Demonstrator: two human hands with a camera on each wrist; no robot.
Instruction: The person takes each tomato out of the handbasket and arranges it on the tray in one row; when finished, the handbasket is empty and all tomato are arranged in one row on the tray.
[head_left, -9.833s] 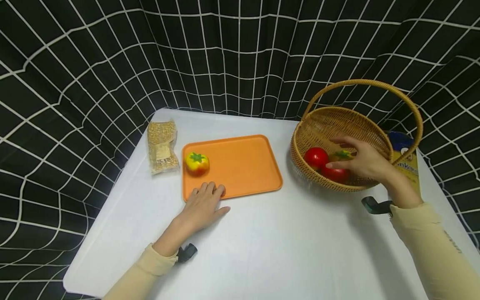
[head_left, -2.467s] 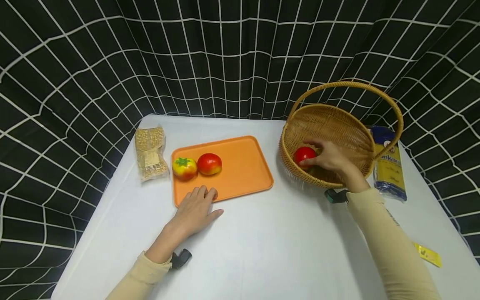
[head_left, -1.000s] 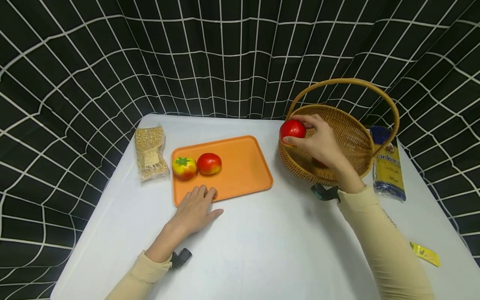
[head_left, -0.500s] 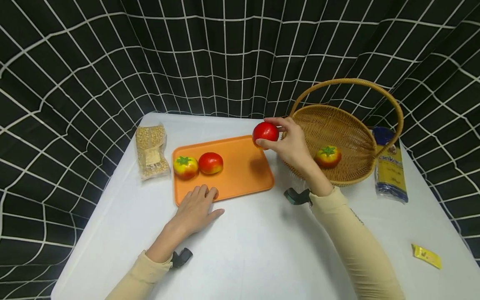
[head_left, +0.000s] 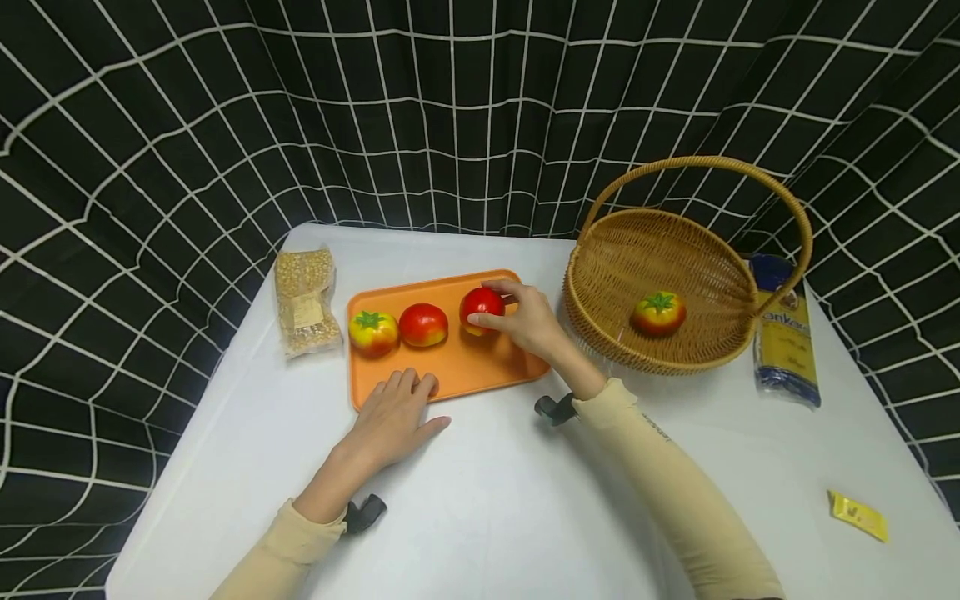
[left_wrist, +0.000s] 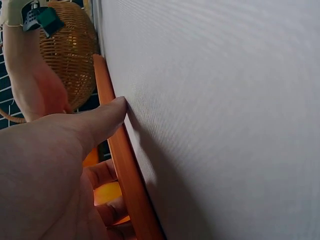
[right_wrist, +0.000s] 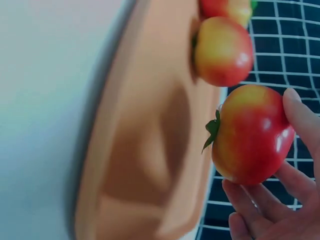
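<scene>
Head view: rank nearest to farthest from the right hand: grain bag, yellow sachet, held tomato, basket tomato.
1. Held tomato: in the right hand.
2. Basket tomato: right of the hand.
3. Grain bag: left of the tray.
4. Yellow sachet: lower right.

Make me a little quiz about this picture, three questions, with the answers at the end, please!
1. Pick one: how many fruits lie on the orange tray, not counting the held fruit? A) none B) two C) five
2. True or false: exactly one fruit shows inside the wicker basket.
3. Fill the gap: the ____ hand holds a fruit over the tray.

Key
1. B: the green-topped fruit and the redder fruit beside it.
2. True.
3. Right: the right hand holds it, while the left hand rests at the tray's near edge.
</scene>
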